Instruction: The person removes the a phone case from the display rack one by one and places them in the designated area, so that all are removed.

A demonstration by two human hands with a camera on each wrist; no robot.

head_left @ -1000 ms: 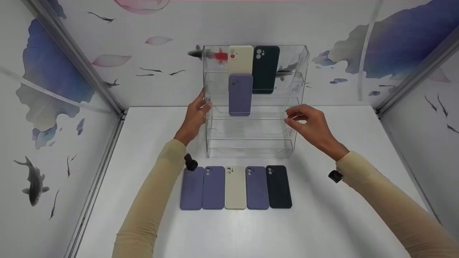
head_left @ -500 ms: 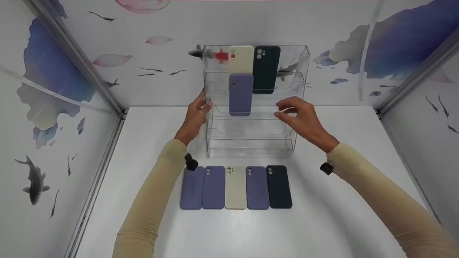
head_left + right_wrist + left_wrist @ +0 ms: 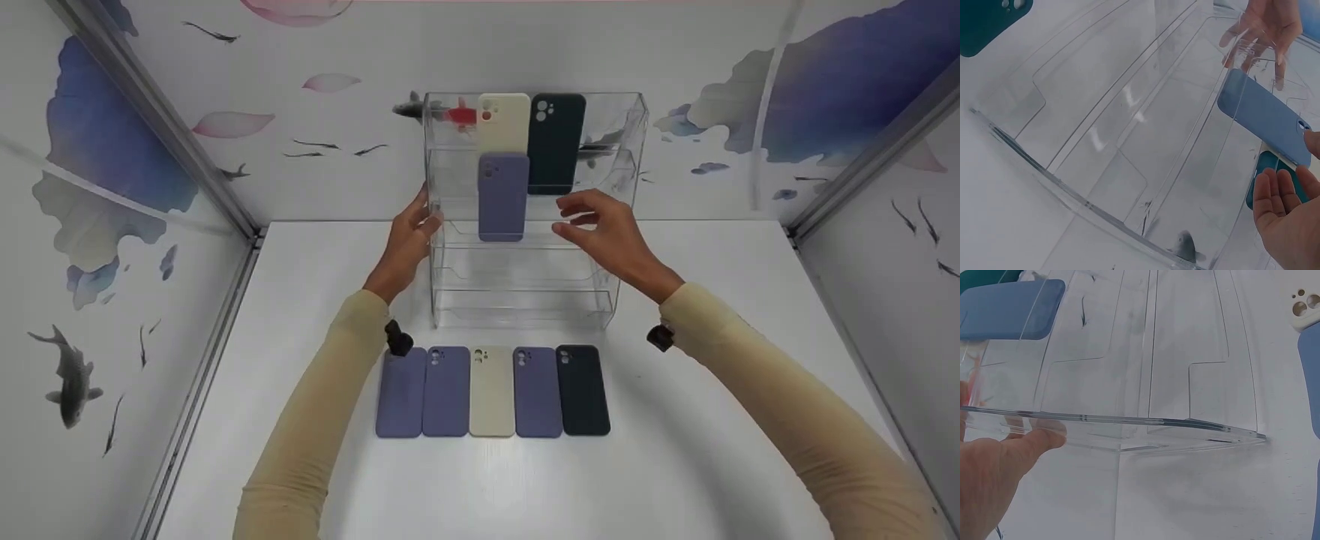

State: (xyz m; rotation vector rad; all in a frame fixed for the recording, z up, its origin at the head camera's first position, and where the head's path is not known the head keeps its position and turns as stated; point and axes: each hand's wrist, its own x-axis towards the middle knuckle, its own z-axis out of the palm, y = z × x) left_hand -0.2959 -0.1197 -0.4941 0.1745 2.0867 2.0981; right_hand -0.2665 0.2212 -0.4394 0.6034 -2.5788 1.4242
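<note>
A clear tiered display rack (image 3: 525, 300) stands at the back of the table. Against its left side panel my left hand (image 3: 406, 244) rests with spread fingers; the right wrist view shows that hand (image 3: 1272, 34) through the plastic. My right hand (image 3: 604, 232) hovers before the middle tiers with bent fingers and nothing between them. Just left of its fingertips, a purple phone case (image 3: 502, 199) stands upright in a tier, partly covering a cream phone case (image 3: 503, 120) behind it. Beside that cream one, a dark green phone case (image 3: 556, 146) stands in the top tier.
On the white table (image 3: 495, 487), a row before the rack holds a purple case (image 3: 401, 397), another purple case (image 3: 448, 397), a cream case (image 3: 492, 401), a third purple case (image 3: 538, 401) and a dark case (image 3: 585, 394). Printed panels surround the table.
My right hand has moved left and farther back, from the rack's right edge to near the upright purple case. My left hand and the cases stay where they were.
</note>
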